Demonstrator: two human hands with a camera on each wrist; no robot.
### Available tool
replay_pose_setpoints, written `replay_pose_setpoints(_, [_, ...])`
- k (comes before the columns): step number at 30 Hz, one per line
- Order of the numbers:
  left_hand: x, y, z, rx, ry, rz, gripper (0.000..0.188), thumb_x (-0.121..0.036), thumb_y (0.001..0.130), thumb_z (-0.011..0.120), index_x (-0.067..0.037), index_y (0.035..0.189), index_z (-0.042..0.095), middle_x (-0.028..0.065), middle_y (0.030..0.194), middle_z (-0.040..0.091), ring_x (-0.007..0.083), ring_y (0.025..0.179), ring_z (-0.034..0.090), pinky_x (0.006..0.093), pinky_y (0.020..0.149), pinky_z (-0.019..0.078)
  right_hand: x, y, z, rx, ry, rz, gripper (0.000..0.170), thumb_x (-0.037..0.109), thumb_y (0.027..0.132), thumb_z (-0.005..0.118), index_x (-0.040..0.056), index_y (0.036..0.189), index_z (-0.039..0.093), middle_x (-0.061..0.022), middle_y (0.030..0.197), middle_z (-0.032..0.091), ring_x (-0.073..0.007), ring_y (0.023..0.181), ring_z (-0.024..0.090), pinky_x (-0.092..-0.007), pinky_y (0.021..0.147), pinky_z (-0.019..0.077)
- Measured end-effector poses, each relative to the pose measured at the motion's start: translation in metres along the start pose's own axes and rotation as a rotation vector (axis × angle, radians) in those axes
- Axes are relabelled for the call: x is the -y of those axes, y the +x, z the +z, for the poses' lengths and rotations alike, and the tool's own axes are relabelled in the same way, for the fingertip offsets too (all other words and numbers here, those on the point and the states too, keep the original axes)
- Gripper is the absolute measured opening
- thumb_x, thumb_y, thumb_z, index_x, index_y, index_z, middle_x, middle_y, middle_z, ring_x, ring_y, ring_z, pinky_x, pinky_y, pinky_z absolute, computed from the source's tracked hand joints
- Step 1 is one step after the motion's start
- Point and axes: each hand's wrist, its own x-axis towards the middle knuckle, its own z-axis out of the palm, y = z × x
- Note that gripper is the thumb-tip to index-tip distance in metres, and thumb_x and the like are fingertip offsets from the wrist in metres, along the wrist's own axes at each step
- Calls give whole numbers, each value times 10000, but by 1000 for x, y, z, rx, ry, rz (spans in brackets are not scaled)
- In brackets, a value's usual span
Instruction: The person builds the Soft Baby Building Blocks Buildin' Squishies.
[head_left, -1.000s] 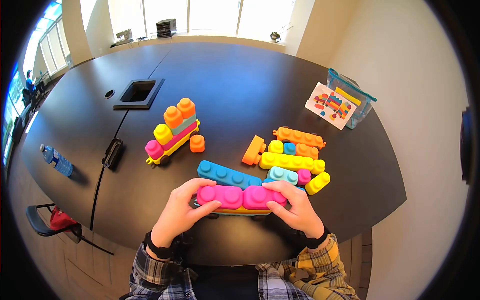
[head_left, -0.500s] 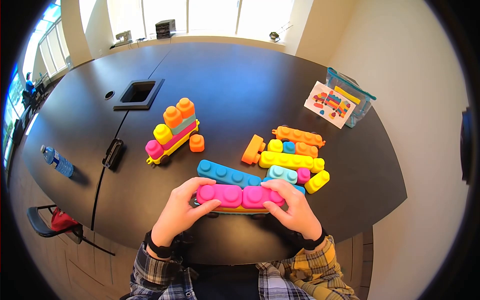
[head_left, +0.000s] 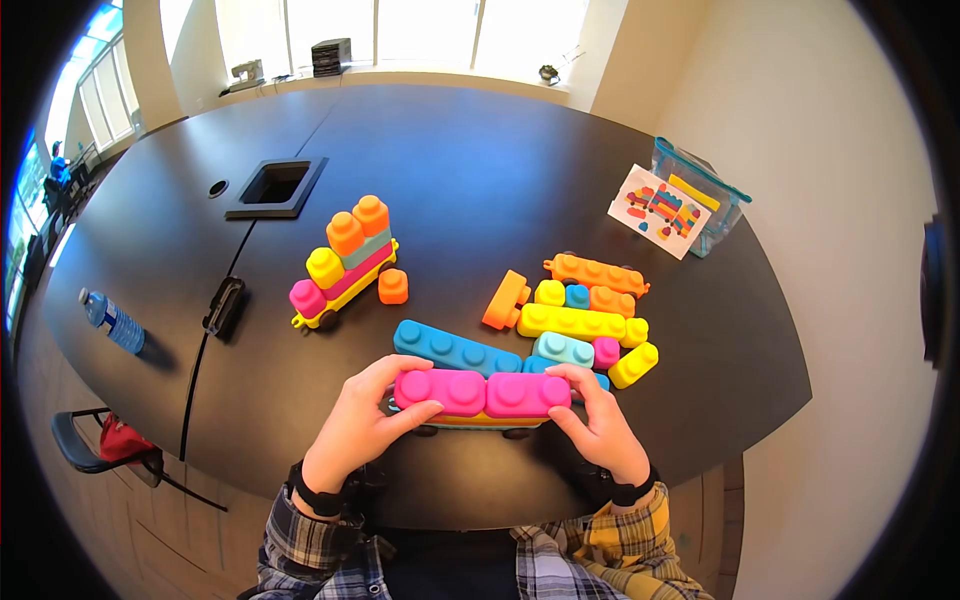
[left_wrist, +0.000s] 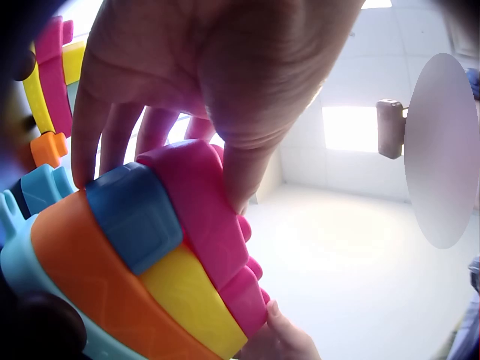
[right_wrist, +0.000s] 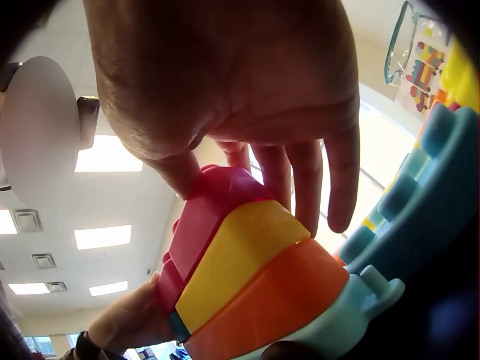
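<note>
Two pink blocks [head_left: 441,392] lie end to end on top of a wheeled stack near the table's front edge. Below them in the left wrist view come a dark blue block [left_wrist: 135,215], a yellow block [left_wrist: 193,298], an orange layer [left_wrist: 97,274] and a light blue wheeled base [left_wrist: 45,274]. My left hand [head_left: 362,415] grips the left pink block between thumb and fingers. At the other end my right hand [head_left: 602,425] pinches the right pink block, its thumb on the near side. The right wrist view shows the yellow block [right_wrist: 240,255] under the pink.
Behind the stack lie blue bars [head_left: 455,348], a yellow bar [head_left: 572,322], an orange wheeled base [head_left: 598,272] and several small blocks. A built wagon [head_left: 350,285] and an orange block [head_left: 394,287] stand left. Farther off are a bottle [head_left: 115,322], picture card [head_left: 660,210] and clear bag [head_left: 725,215].
My right hand has shifted slightly right along its pink block, uncovering more of its top. My left hand and the stack look nearly unmoved.
</note>
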Motion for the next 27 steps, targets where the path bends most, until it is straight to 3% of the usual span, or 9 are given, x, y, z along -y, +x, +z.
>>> replay_pose_setpoints(13, [2, -1, 0, 12, -7, -28, 408, -83, 899, 825, -8, 1261, 650, 85, 1123, 714, 154, 1071, 690, 335, 971, 578, 1, 2, 3, -12, 8, -9, 455, 189, 1035, 691, 53, 1434, 522, -178, 1326, 660, -309, 1191, 690, -395, 1008, 554])
replay_pose_setpoints(15, [5, -1, 1, -30, -25, 22, 392, -160, 896, 850, -33, 1220, 669, 97, 1065, 717, 185, 950, 698, 323, 843, 580, 1, 4, 1, 13, 2, 3, 456, 196, 1037, 689, 52, 1436, 520, -181, 1321, 661, -323, 1180, 696, -403, 997, 564])
replay_pose_setpoints(16, [4, -1, 1, -30, -24, 23, 392, -160, 896, 850, -33, 1220, 669, 97, 1065, 717, 185, 950, 698, 323, 843, 580, 1, 5, 1, 12, 2, 3, 456, 196, 1037, 689, 52, 1436, 520, -181, 1321, 661, -323, 1180, 696, -403, 997, 564])
replay_pose_setpoints(18, [1, -1, -2, 19, 4, -36, 415, -90, 901, 826, -8, 1266, 646, 87, 1109, 712, 154, 1065, 693, 332, 976, 577, 1, 6, 1, 3, -20, -39, 459, 202, 1037, 691, 51, 1435, 519, -186, 1314, 664, -334, 1178, 697, -402, 985, 570])
replay_pose_setpoints(27, [0, -2, 0, 9, -4, -24, 438, -96, 903, 831, -3, 1283, 633, 96, 1120, 714, 154, 1069, 692, 336, 980, 577, -1, 6, 1, -1, -23, -43, 464, 205, 1037, 690, 55, 1442, 521, -188, 1305, 666, -336, 1172, 695, -401, 989, 568])
